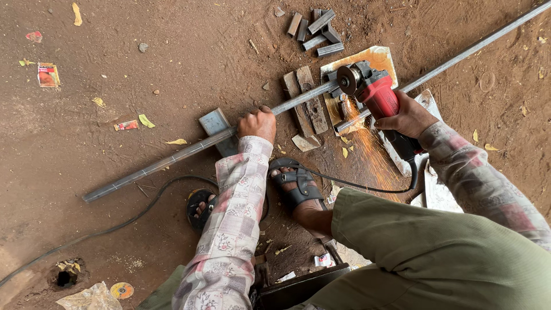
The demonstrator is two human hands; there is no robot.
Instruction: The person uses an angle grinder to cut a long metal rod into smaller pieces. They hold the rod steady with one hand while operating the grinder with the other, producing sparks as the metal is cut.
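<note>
Steel tube (172,155) lies on the dirt floor (115,103), running from eight o'clock to two o'clock. Left hand (257,123) clenches it (resting across wooden blocks (305,97)). At three o'clock, right hand (406,118) grips a red angle grinder (373,92), disc on the tube, sparks flying.

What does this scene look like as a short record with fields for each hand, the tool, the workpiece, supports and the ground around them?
left hand: left hand presses on the long metal tube
right hand: right hand grips the red angle grinder
tool: disc meets the tube, sparks fly toward the person
supports: wooden blocks under the tube
ground: cut metal pieces lie beyond the tube; black cable runs across the dirt
feet: sandalled foot beside the sparks
</note>
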